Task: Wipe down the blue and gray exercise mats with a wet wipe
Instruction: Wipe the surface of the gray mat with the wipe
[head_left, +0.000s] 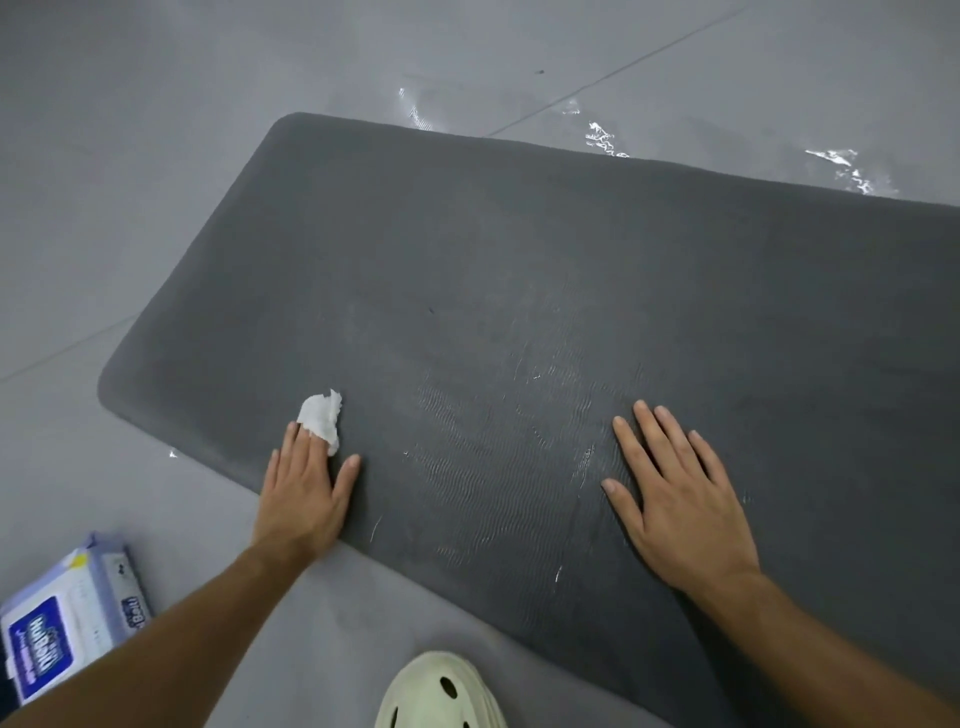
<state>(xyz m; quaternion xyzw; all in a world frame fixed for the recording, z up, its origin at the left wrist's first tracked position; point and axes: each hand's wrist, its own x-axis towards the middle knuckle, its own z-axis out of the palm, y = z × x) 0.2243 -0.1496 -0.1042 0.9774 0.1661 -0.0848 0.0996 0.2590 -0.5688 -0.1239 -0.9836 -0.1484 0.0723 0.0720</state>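
Gray floor (130, 182) is being covered mid-frame by gray mat (519, 286). Lower left, wet wipe (322, 418) is being pressed by flat-fingered left hand (304, 493); right hand (680, 499) is being laid flat, empty, lower right. Overlapping strokes w/ even pressure are being advised.

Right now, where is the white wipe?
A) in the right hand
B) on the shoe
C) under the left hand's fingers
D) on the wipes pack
C: the left hand presses the wipe onto the gray mat with straight fingers, while the right hand lies flat, holding nothing.
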